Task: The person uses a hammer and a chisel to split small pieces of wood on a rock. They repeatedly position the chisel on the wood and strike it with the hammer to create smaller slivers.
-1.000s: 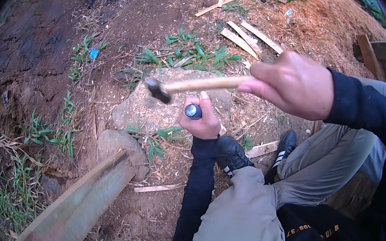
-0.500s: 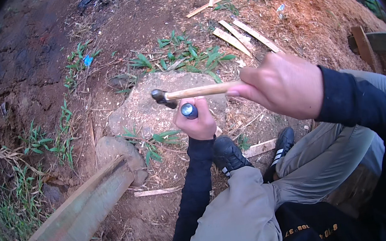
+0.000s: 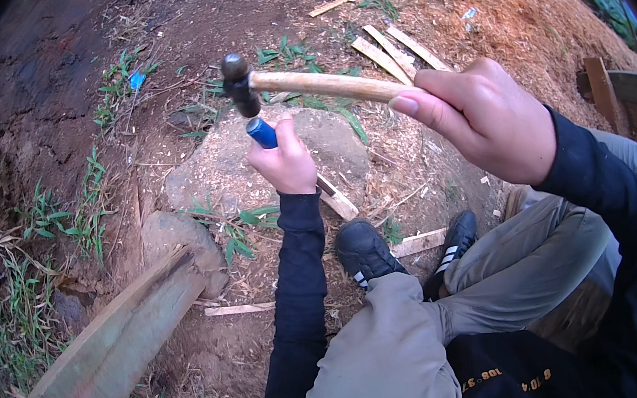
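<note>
Right hand (image 3: 493, 118) wrapped round the pale wooden handle of a dark, round-headed metal hammer (image 3: 312, 82), thumb laid along the shaft. Left hand (image 3: 286, 163) fisted snugly about a blue cylindrical tool handle (image 3: 261, 133), thumb standing up alongside; its lower end is hidden by the fist. Both hands are above the broad flat grey stone (image 3: 335, 137), the landmark here. Hammer head sits just over the blue end, over the stone's far left part; contact cannot be told.

Pale slotted wooden piece (image 3: 338, 198) juts out below the left fist, at the stone's near side. Dark striped shoe (image 3: 368, 248) nearer than the stone; rounded brown rock (image 3: 176, 240) left of its near edge, meeting the end of a greenish weathered plank (image 3: 107, 356). Flat wood strips (image 3: 381, 60) lie beyond the stone.

Judgement on striking: tool seems tilted, so the hammer face should match that slant and land square. Left thumb is best tucked lower, clear of a glancing blow. Short wrist strokes and a firm left fist should keep the tool from skidding.
</note>
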A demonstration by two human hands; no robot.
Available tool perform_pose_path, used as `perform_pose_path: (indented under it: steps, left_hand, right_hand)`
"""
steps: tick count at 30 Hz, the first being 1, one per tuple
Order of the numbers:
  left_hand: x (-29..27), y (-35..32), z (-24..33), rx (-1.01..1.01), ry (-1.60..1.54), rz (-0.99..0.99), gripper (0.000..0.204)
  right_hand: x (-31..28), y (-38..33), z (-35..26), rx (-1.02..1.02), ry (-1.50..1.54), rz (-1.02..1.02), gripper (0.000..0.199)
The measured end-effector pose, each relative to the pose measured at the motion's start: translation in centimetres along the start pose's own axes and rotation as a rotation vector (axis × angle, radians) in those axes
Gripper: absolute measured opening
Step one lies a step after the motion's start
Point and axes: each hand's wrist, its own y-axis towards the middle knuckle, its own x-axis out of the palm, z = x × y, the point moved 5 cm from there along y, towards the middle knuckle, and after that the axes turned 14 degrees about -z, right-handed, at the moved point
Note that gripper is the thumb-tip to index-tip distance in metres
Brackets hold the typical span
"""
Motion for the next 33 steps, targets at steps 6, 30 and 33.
perform_pose_path:
  steps: [6,30,33]
  left_hand:
    - [-0.1,0.1,-0.8,0.030,0.057,-0.020,0.023]
    - [-0.4,0.0,-0.9,-0.086,0.087,-0.025,0.028]
    - [-0.1,0.2,-1.2,-0.085,0.054,-0.017,0.027]
  right_hand:
    - [0.3,3.2,2.0,0.005,-0.012,-0.097,0.046]
    - [-2.9,9.1,2.2,0.079,-0.139,-0.161,0.061]
    - [-0.3,8.7,3.4,0.117,-0.338,-0.410,0.066]
